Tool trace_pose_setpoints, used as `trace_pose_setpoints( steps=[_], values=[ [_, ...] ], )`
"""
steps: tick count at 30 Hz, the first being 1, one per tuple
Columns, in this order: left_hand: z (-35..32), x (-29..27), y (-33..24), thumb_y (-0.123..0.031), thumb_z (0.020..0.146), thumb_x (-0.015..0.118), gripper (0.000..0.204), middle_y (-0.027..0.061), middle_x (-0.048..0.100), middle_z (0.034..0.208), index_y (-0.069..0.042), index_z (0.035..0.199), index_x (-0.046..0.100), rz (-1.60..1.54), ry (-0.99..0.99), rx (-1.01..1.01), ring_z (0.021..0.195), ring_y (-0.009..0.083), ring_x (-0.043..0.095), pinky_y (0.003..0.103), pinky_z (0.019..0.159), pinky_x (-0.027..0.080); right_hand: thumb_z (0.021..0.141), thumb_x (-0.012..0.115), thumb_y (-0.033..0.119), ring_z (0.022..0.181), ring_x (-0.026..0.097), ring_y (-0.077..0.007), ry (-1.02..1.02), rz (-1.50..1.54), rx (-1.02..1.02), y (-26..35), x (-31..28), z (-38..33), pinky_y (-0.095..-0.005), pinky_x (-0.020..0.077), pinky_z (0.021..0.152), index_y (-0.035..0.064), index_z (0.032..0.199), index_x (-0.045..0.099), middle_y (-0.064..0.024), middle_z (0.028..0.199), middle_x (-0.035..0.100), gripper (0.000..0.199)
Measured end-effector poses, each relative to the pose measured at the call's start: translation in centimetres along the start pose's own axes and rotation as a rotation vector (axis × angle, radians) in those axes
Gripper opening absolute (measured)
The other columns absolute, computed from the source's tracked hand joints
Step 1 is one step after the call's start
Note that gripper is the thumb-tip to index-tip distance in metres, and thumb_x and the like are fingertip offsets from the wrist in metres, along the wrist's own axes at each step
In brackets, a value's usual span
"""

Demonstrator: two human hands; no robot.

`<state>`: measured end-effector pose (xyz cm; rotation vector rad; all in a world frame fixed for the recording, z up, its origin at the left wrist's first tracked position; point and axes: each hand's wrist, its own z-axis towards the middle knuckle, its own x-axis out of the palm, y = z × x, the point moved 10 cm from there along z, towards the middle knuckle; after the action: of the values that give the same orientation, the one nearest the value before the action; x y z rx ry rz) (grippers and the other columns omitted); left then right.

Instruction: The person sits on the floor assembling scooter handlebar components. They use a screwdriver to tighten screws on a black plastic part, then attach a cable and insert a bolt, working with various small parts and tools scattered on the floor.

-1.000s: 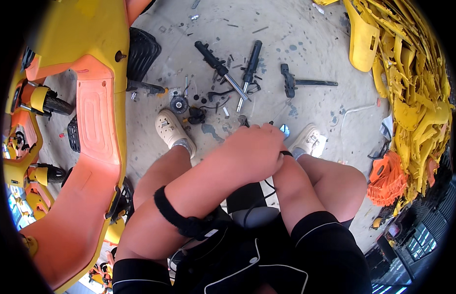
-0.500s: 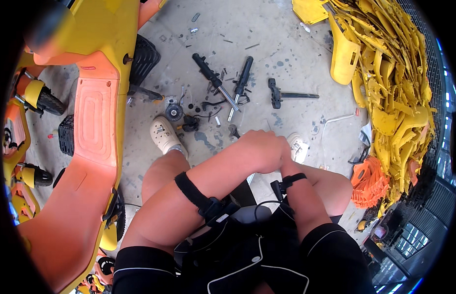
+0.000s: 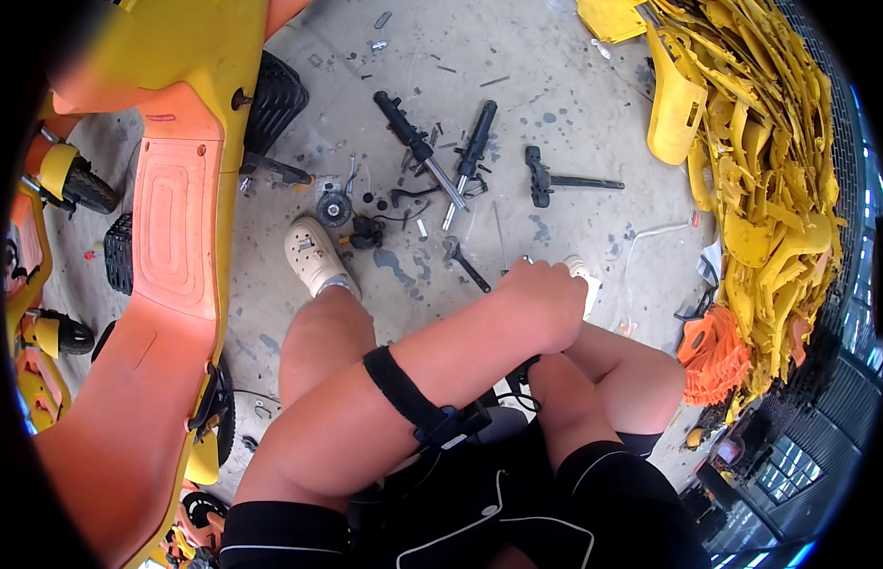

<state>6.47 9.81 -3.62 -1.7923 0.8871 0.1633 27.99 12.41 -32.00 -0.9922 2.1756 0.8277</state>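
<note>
Left hand (image 3: 546,303) now farther right

Looks straight down from head height over a seated body, with thighs and forearms rising from the lower edge and filling the near middle. Faces a concrete floor (image 3: 574,66) ahead, close enough to tell apart scattered black parts (image 3: 432,161). Takes in an orange and yellow scooter (image 3: 166,218) along the left and a heap of yellow plastic panels (image 3: 764,180) along the right. Bends straight edges near the dark round rim. Only one view, so nothing shared.
</note>
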Motion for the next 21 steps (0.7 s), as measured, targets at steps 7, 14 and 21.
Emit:
trace_pose_setpoints(
  steps=[7,14,21],
  values=[
    [-0.1,2.0,0.4,-0.017,0.089,0.057,0.025,0.0116,0.067,0.114,-0.009,0.110,0.070,-0.023,-0.120,-0.086,0.114,0.0305,0.062,0.065,0.104,0.034,0.085,0.067,0.040,0.102,0.067,-0.0361,-0.021,-0.119,-0.017,1.3,3.0,-0.5,-0.0440,0.0510,0.087,0.0034,0.119,0.064,-0.0208,0.104,0.071,0.050],
    [-1.0,1.9,1.0,-0.015,0.086,0.058,0.029,0.0254,0.064,0.110,0.001,0.109,0.064,-0.117,-0.039,-0.066,0.105,0.0431,0.062,0.047,0.082,0.054,0.087,0.065,0.037,0.101,0.067,-0.0360,0.035,-0.022,-0.152,-3.2,10.0,10.9,-0.0447,0.0506,0.088,0.0075,0.125,0.064,-0.0182,0.107,0.072,0.049],
    [-1.3,1.6,1.6,-0.013,0.090,0.054,0.026,0.0203,0.064,0.111,0.001,0.109,0.064,-0.126,-0.069,-0.108,0.102,0.0385,0.063,0.044,0.085,0.053,0.092,0.061,0.030,0.097,0.066,-0.0318,-0.082,-0.300,0.000,-1.0,6.9,6.0,-0.0443,0.0499,0.082,0.0065,0.134,0.057,-0.0142,0.106,0.070,0.049]
  ],
)
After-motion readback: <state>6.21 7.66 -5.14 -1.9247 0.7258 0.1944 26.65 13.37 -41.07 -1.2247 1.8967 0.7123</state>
